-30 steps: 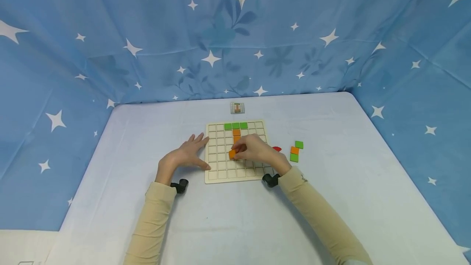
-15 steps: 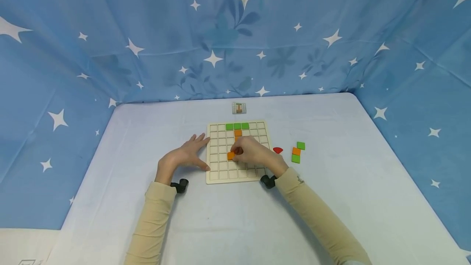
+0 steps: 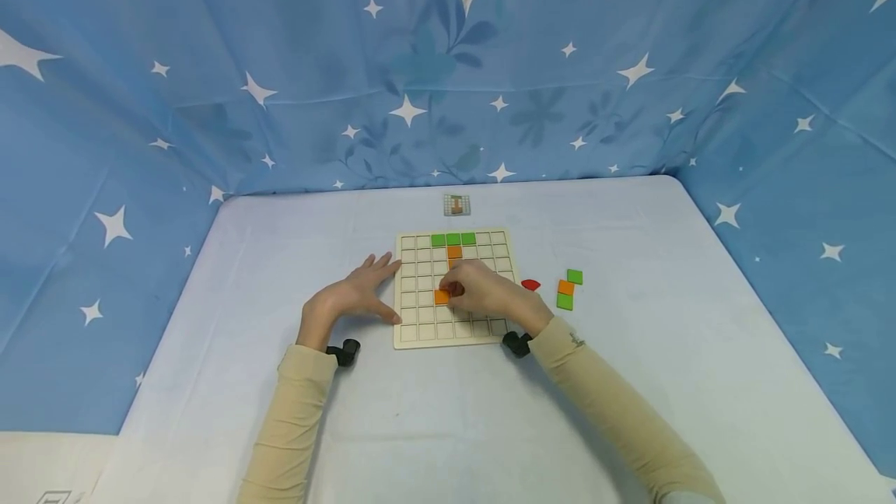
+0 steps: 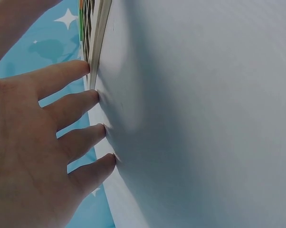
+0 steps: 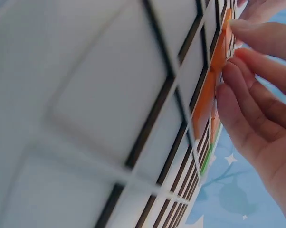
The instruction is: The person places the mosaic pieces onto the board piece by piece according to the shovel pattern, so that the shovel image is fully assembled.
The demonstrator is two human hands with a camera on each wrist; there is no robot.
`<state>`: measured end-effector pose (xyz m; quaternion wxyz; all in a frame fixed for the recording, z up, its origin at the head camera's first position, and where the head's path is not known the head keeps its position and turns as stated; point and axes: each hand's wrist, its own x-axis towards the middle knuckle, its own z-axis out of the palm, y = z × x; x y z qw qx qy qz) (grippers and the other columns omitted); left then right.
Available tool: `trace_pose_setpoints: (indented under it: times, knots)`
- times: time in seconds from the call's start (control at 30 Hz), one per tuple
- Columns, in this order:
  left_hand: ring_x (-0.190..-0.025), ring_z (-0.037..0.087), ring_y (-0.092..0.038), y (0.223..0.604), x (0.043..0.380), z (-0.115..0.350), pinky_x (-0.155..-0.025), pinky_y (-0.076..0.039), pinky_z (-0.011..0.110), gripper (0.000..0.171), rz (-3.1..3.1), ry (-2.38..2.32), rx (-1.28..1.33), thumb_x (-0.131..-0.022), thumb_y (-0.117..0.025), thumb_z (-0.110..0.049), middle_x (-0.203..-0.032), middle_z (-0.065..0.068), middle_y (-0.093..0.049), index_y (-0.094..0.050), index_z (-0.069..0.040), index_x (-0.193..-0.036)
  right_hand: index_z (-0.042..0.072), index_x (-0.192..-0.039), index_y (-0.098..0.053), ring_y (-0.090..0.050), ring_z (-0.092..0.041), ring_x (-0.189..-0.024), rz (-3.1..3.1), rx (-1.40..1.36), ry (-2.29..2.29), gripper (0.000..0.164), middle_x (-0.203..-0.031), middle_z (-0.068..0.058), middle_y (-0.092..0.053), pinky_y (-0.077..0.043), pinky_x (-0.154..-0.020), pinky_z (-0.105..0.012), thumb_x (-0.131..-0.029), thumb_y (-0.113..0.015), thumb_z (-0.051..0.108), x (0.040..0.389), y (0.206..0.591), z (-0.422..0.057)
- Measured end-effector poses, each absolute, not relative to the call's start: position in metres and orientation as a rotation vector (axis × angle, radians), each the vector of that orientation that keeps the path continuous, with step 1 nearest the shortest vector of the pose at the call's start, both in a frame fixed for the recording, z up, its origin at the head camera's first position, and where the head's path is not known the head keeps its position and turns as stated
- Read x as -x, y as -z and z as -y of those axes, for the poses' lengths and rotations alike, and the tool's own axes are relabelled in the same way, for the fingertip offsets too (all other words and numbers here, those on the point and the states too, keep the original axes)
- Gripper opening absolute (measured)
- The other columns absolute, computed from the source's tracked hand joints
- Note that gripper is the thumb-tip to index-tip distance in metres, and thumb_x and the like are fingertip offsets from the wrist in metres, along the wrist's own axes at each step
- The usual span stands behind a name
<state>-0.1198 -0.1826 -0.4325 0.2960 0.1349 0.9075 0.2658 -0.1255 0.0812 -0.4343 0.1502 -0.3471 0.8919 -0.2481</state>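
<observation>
A pale gridded board [image 3: 418,331] lies on the white table. My left hand [image 3: 355,292] has its fingers spread along the board's left edge, fingertips and thumb touching it; the left wrist view shows these straight fingers [image 4: 71,109] too. Over the middle of the board, my right hand [image 3: 486,288] holds the right side of an orange square tile [image 3: 442,297] with curled fingertips. That tile lies flat on the grid. Green tiles [image 3: 453,239] form a row at the board's far side, with an orange tile [image 3: 455,252] below the middle one. The right hand hides part of the column beneath.
Right of the board lie a red piece [image 3: 530,285], two green tiles [image 3: 575,277] and a loose orange tile [image 3: 566,287]. A small pattern card [image 3: 457,205] sits beyond the board. A blue star-patterned curtain [image 3: 336,61] surrounds the table's back and sides.
The orange tile in the right hand has gone from tilted to flat on the grid. The left hand stays at the board's edge. The head view shifts slightly.
</observation>
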Motion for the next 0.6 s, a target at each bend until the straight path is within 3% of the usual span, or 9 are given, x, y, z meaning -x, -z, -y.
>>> trace_pose_setpoints:
  times: [0.3,0.6]
  knots:
    - [-0.16,0.037,0.005,0.435,0.12,0.183,-0.126,-0.006,0.067,0.111,-2.415,-0.706,-0.354,-0.079,-0.088,-0.032,-0.174,0.01,-0.004,-0.022,-0.014,-0.166,0.007,-0.11,-0.078,-0.06,-0.014,-0.085,-2.579,1.045,0.769,0.02,-0.1,0.0,-0.072,-0.053,-0.079,-0.025,-0.09,-0.079,0.01,0.126,0.439,-0.099]
    - [-0.161,0.035,0.006,0.435,0.121,0.183,-0.127,-0.005,0.066,0.111,-2.412,-0.712,-0.342,-0.078,-0.089,-0.03,-0.175,0.008,-0.003,-0.023,-0.016,-0.166,0.006,-0.116,-0.075,-0.064,-0.012,-0.087,-2.584,0.95,0.847,0.027,-0.103,-0.001,-0.075,-0.057,-0.078,-0.026,-0.09,-0.079,0.013,0.126,0.438,-0.126]
